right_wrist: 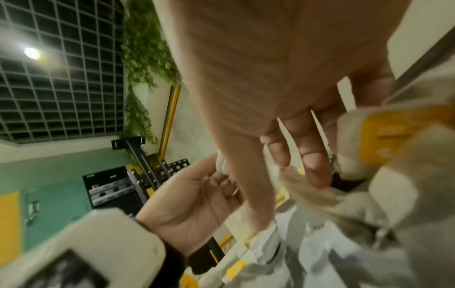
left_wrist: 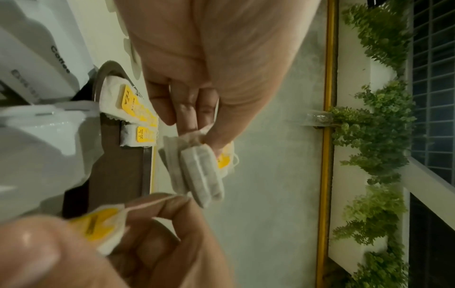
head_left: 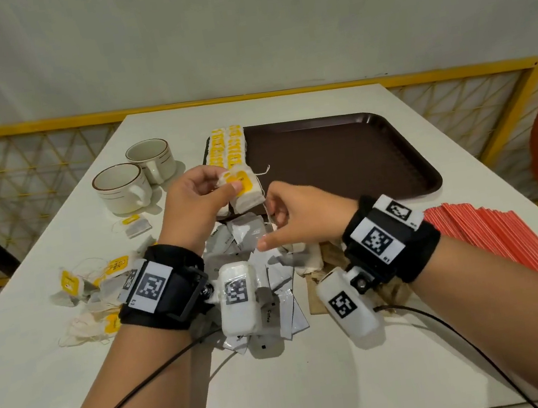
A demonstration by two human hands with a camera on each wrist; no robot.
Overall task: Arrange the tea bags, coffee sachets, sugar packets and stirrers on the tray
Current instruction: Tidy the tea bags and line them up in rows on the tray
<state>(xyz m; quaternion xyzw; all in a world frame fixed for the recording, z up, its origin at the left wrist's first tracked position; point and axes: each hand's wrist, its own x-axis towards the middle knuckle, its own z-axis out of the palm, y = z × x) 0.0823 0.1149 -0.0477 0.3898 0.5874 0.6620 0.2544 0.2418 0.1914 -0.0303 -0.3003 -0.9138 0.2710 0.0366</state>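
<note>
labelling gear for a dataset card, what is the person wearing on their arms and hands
Both forearms are bare, with no sleeves or gloves. The left hand and right hand each have a wide black wrist strap carrying white plates printed with black square-pattern markers. A white rounded camera pod, also marked, hangs under each wrist, and a thin dark cable trails back from each.

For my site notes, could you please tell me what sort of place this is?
Probably a cafe or canteen seating area: a white table with a brown serving tray and two ceramic cups, a yellow lattice railing behind it, and a plant-covered wall beyond.
</note>
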